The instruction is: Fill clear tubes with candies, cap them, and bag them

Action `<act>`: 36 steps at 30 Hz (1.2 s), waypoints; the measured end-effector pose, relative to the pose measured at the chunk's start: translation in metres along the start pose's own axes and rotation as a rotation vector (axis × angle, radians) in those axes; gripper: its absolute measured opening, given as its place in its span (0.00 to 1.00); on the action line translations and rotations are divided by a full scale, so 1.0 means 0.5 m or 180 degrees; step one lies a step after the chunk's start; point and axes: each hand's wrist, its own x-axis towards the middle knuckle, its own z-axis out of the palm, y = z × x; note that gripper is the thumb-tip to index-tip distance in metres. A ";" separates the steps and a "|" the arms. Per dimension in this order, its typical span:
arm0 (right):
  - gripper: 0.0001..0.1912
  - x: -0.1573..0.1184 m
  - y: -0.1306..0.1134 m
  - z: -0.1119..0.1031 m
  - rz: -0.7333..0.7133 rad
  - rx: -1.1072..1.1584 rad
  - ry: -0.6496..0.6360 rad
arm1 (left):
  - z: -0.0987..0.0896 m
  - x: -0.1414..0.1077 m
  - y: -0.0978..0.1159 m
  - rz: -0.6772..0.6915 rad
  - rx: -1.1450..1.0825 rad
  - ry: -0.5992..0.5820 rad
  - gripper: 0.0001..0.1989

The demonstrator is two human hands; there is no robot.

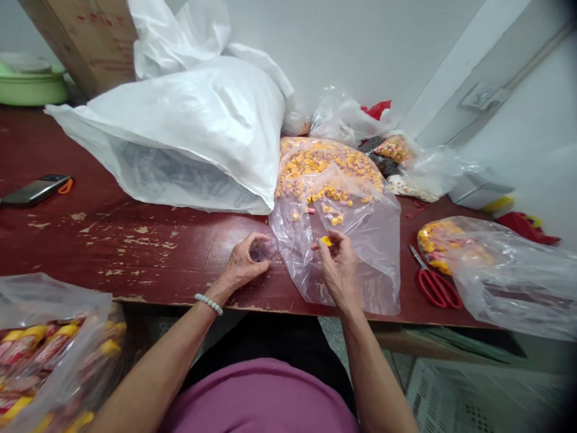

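Note:
My left hand [243,261] is curled around clear plastic tubes [265,248] just above the table; how many it holds I cannot tell. My right hand [341,270] pinches a small yellow cap [325,241] over the mouth of a clear plastic bag [378,258]. Yellow and pink caps [329,159] fill the far part of that bag, and a few lie loose nearer its opening. To the left, a big white sack [211,108] lies with its mouth towards me, showing many clear tubes [180,177] inside.
Red-handled scissors [435,285] lie right of the bag, beside another bag of caps [442,240]. A phone [36,189] rests far left on the worn red table [135,240]. Filled yellow-capped tubes [40,349] sit in a bag at lower left. Several small bags [392,150] line the wall.

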 end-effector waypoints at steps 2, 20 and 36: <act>0.18 -0.008 -0.025 0.040 0.0107 0.0719 -0.0306 | 0.001 0.000 0.000 0.0011 0.0034 0.0001 0.22; 0.13 -0.051 -0.037 0.090 -0.1473 -0.0495 -0.0857 | -0.001 0.001 -0.003 0.0101 0.0247 0.0127 0.20; 0.11 -0.007 -0.072 0.058 -0.1879 -0.1445 -0.1533 | -0.001 -0.003 -0.002 0.0184 0.0385 0.0103 0.20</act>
